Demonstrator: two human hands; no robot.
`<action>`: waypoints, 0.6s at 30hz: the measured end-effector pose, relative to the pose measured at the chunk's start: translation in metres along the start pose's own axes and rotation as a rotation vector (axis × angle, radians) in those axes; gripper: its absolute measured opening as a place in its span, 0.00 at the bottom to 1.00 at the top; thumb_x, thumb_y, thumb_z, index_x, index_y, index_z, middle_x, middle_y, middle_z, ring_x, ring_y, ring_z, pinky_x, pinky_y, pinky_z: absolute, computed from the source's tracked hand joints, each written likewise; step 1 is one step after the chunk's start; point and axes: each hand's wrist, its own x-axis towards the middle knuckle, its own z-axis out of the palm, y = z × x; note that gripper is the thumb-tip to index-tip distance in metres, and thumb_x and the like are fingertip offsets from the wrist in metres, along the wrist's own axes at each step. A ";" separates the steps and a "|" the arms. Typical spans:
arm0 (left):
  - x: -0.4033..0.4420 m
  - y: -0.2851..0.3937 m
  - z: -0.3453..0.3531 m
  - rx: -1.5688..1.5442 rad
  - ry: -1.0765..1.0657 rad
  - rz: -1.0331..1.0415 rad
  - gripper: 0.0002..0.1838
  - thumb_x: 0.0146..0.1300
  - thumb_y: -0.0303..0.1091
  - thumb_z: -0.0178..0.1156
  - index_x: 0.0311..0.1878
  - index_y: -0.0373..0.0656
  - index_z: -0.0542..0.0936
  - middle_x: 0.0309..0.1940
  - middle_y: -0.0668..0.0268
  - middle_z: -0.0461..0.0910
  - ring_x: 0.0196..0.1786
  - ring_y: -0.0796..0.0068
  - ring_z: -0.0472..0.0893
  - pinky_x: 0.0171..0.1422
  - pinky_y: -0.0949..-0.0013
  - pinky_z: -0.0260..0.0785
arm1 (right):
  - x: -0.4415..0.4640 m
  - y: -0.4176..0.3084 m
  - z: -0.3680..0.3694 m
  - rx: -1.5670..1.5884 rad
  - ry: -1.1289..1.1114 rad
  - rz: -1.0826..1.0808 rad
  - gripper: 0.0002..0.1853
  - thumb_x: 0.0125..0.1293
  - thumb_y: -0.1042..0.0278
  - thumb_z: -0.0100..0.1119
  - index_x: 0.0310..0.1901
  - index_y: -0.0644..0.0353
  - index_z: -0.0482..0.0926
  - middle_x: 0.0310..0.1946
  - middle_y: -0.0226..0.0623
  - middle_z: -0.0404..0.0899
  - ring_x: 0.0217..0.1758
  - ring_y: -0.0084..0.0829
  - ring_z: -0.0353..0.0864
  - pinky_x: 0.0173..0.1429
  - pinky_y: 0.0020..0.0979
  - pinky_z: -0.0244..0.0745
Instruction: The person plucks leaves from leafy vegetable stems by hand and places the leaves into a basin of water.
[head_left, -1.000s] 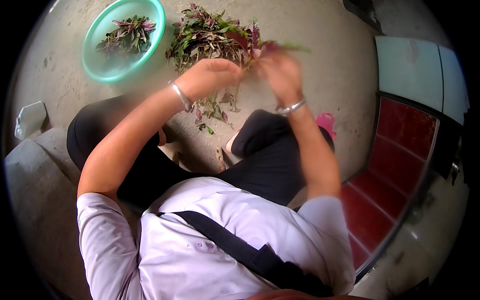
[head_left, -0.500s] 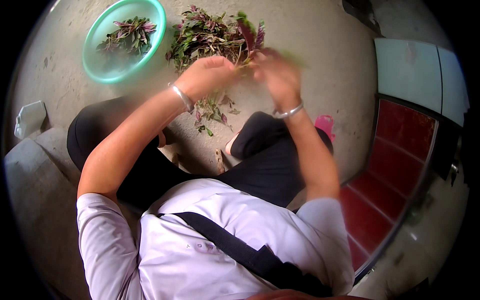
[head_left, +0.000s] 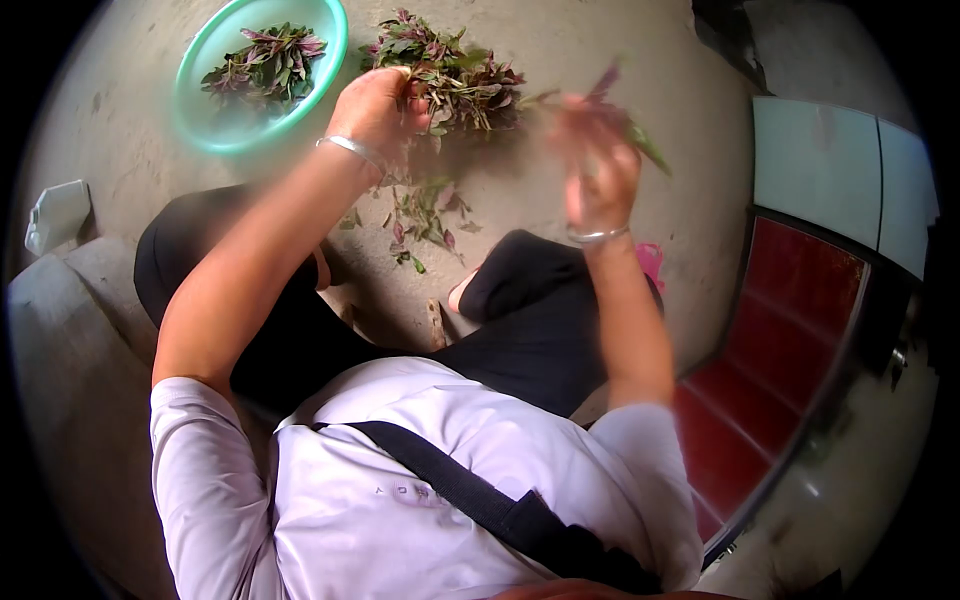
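Observation:
A pile of green and purple leafy stems (head_left: 465,85) lies on the concrete floor at the top centre. My left hand (head_left: 378,108) is at the pile's left edge, its fingers curled; what they hold, if anything, is too unclear to tell. To the right of the pile, my right hand (head_left: 598,170) is closed on a leafy sprig (head_left: 610,112), blurred by motion. Left of the pile stands a pale green basin (head_left: 340,60) with leaves (head_left: 265,68) inside. Loose leaves (head_left: 425,215) are scattered on the floor below the pile.
My black-trousered legs (head_left: 520,340) are bent below the hands. A clear plastic container (head_left: 58,215) stands at the far left. A pink object (head_left: 650,262) lies beyond my right knee. At the right are red tiles (head_left: 805,290) and pale panels (head_left: 815,165).
My hands have moved apart: the left went up and left to the pile, the right shifted right and slightly down with the sprig. The view has shifted slightly.

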 end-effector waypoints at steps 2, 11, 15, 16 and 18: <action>0.002 0.000 0.001 0.088 -0.092 0.025 0.08 0.59 0.29 0.51 0.42 0.39 0.69 0.29 0.68 0.72 0.27 0.81 0.72 0.27 0.79 0.67 | 0.001 -0.002 -0.002 -0.089 -0.088 0.007 0.11 0.60 0.69 0.55 0.39 0.68 0.77 0.29 0.38 0.79 0.27 0.24 0.77 0.30 0.22 0.71; -0.013 -0.027 0.011 0.544 -0.671 0.232 0.13 0.55 0.26 0.58 0.45 0.41 0.75 0.36 0.68 0.78 0.38 0.83 0.75 0.42 0.79 0.68 | -0.010 0.008 0.003 -0.495 -0.290 -0.049 0.08 0.59 0.73 0.55 0.40 0.65 0.78 0.27 0.32 0.79 0.25 0.17 0.74 0.29 0.19 0.70; -0.022 -0.015 0.013 0.582 -0.616 0.102 0.12 0.55 0.26 0.58 0.44 0.41 0.76 0.37 0.69 0.79 0.40 0.84 0.75 0.45 0.78 0.68 | -0.011 0.002 0.008 -0.621 -0.306 -0.040 0.09 0.56 0.77 0.56 0.39 0.69 0.76 0.29 0.35 0.77 0.25 0.20 0.75 0.30 0.20 0.71; -0.018 -0.017 0.010 0.591 -0.622 0.121 0.12 0.55 0.26 0.58 0.44 0.41 0.76 0.37 0.69 0.79 0.40 0.84 0.75 0.46 0.78 0.68 | -0.011 -0.001 0.010 -0.657 -0.334 -0.074 0.09 0.55 0.78 0.56 0.40 0.66 0.77 0.30 0.36 0.76 0.27 0.22 0.76 0.31 0.21 0.71; -0.016 -0.021 0.008 0.599 -0.610 0.174 0.12 0.55 0.26 0.58 0.44 0.41 0.76 0.38 0.69 0.78 0.41 0.84 0.75 0.47 0.77 0.68 | -0.011 0.001 0.008 -0.658 -0.347 -0.126 0.10 0.54 0.79 0.57 0.40 0.64 0.77 0.29 0.36 0.76 0.28 0.24 0.76 0.33 0.22 0.70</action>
